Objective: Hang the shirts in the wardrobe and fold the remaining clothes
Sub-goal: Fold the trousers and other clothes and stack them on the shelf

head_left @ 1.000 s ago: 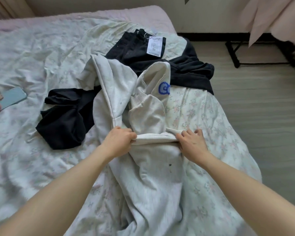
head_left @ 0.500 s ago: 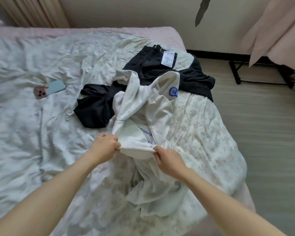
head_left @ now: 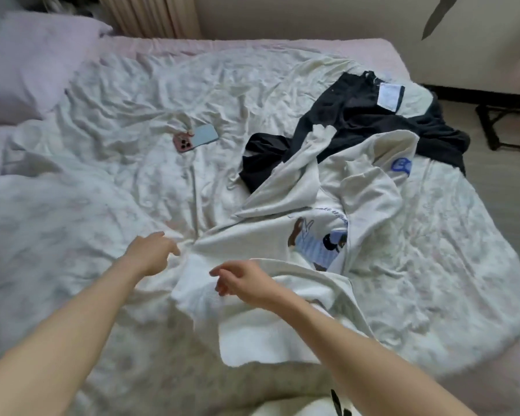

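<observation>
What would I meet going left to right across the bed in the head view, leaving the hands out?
Pillow → phone → white sweatshirt with a printed picture → black clothes carrying a white tag → bare floor beside the bed.

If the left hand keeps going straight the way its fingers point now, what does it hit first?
Probably the white sweatshirt: the left hand points right along the bed, its fingertips already at the bunched fabric edge. Depth is unclear, but nothing else lies in that line before the cloth.
</observation>
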`<action>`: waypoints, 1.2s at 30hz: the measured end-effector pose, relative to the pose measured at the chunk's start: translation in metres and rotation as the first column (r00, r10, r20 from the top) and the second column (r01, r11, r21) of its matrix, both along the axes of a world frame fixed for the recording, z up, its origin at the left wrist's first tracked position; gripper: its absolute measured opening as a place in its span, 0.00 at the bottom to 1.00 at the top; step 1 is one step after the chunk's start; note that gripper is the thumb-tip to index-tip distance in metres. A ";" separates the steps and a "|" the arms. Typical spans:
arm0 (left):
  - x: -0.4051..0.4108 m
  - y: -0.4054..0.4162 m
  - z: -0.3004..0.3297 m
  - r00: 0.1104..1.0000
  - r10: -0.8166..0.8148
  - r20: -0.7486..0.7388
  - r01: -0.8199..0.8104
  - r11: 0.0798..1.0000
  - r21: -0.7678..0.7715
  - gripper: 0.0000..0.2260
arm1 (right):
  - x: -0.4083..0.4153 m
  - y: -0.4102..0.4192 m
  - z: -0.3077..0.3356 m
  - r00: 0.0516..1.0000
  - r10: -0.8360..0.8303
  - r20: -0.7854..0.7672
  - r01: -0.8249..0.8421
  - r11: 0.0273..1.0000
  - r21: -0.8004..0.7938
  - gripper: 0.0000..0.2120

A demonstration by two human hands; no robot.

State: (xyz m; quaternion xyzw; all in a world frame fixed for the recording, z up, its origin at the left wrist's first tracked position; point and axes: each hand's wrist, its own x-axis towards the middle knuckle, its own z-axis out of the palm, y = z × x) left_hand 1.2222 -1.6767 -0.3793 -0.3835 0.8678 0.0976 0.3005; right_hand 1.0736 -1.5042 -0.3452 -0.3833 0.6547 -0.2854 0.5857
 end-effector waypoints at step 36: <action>0.042 0.105 -0.050 0.867 -0.478 0.141 0.438 0.866 0.242 0.17 | -0.029 0.169 -0.085 0.787 0.496 -0.366 -0.373 0.856 0.357 0.23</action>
